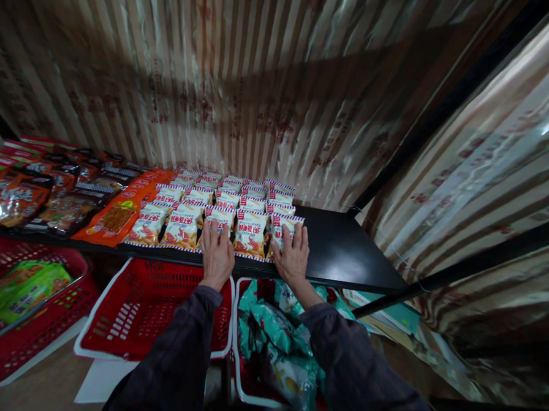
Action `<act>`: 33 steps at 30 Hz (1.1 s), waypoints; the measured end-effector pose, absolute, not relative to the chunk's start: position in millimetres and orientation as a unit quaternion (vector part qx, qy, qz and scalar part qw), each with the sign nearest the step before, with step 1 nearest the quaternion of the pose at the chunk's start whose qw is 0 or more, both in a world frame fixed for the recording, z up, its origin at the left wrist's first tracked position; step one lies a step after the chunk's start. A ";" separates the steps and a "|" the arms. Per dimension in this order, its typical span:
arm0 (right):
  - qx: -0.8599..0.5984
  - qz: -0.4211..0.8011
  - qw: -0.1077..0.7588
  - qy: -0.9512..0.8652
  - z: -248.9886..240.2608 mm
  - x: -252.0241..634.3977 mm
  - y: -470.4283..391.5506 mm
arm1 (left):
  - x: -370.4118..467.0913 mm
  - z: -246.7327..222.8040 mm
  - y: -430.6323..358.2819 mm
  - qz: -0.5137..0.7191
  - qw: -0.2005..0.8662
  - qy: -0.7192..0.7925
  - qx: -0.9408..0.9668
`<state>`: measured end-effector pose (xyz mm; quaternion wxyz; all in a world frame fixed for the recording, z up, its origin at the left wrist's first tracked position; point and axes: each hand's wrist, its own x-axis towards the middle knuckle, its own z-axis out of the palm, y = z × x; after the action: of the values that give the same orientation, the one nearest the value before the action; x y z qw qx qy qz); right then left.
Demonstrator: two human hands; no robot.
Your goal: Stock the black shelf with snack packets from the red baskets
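Note:
Rows of small white snack bags (251,232) with red lettering and striped edges lie on a black shelf (345,245). My left hand (217,251) rests with fingers stretched out on a front-row bag (220,216) near the middle. On the rightmost front bag (282,222) lies my right hand (291,250), its fingers spread. Neither hand is closed around a bag. The hands cover the lower parts of the bags beneath them.
Left of the white bags are orange snack packs (118,210) and dark brown packs (63,207). Below the shelf stand a red basket (169,303), another holding teal bags (278,325), and one with green packs (28,289). A black post (392,162) rises at the right.

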<state>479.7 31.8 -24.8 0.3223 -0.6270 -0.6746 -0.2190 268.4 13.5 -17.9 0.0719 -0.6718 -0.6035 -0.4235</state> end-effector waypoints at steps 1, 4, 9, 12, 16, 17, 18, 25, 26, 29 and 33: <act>-0.624 -0.220 0.324 -0.677 -24.3 479.6 31.6 | 268.1 -17.9 13.1 -0.415 0.075 -0.607 -0.674; -0.617 -0.215 0.323 -0.685 -23.8 480.5 32.2 | 268.2 -18.5 12.2 -0.387 0.081 -0.619 -0.678; -0.611 -0.201 0.321 -0.696 -26.8 482.9 36.2 | 269.7 -23.2 13.9 -0.357 0.089 -0.628 -0.685; -0.605 -0.194 0.322 -0.701 -28.0 483.4 37.4 | 270.6 -26.0 16.4 -0.353 0.093 -0.632 -0.683; -0.604 -0.190 0.325 -0.702 -28.5 483.8 37.6 | 271.0 -28.0 18.8 -0.349 0.093 -0.634 -0.684; -0.604 -0.190 0.326 -0.702 -28.6 483.8 37.7 | 270.9 -28.5 19.1 -0.348 0.092 -0.634 -0.685; -0.602 -0.190 0.328 -0.702 -28.8 483.9 37.9 | 270.7 -28.9 19.4 -0.348 0.092 -0.634 -0.685; -0.614 -0.195 0.322 -0.694 -27.5 481.7 37.4 | 271.3 -29.6 18.2 -0.351 0.096 -0.635 -0.682; -0.615 -0.194 0.323 -0.693 -26.9 481.3 36.9 | 271.2 -28.6 17.6 -0.355 0.095 -0.633 -0.681; -0.611 -0.193 0.328 -0.694 -25.8 481.6 35.1 | 268.7 -23.6 16.5 -0.378 0.089 -0.635 -0.668; -0.609 -0.205 0.350 -0.682 -25.7 485.1 33.9 | 262.0 -15.6 18.2 -0.397 0.078 -0.663 -0.630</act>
<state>485.1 33.9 -25.7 0.3497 -0.6091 -0.6816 -0.2052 262.0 18.2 -15.6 0.0777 -0.6300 -0.6628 -0.3972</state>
